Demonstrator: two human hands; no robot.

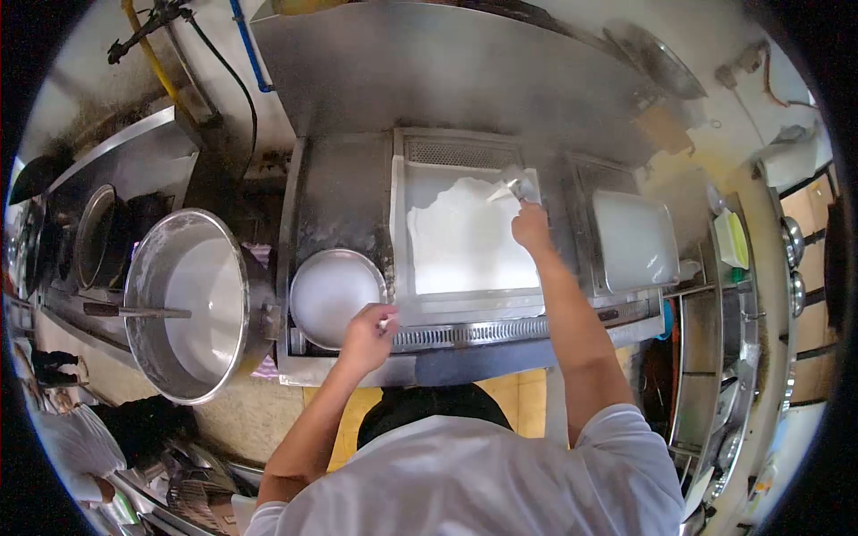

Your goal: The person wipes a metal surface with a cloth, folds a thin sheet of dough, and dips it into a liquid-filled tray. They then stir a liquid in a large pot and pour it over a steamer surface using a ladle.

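Observation:
My right hand (533, 227) is closed around a metal scraper (508, 189) with a flared blade. The blade is at the far right part of a rectangular steamer tray (402, 241), by the ragged edge of a smooth white sheet (469, 237) lying in it. My left hand (368, 339) is closed at the near edge of the counter, beside a round metal pan (298, 326) of white liquid. Something small and pale shows at its fingertips, too small to name.
A deep metal pot (134, 259) holding white liquid stands left, with a wooden-handled tool (138, 312) across it. A second tray (601, 259) with a white surface sits right. Steam hazes the metal backsplash (429, 80). Another person (76, 438) is at lower left.

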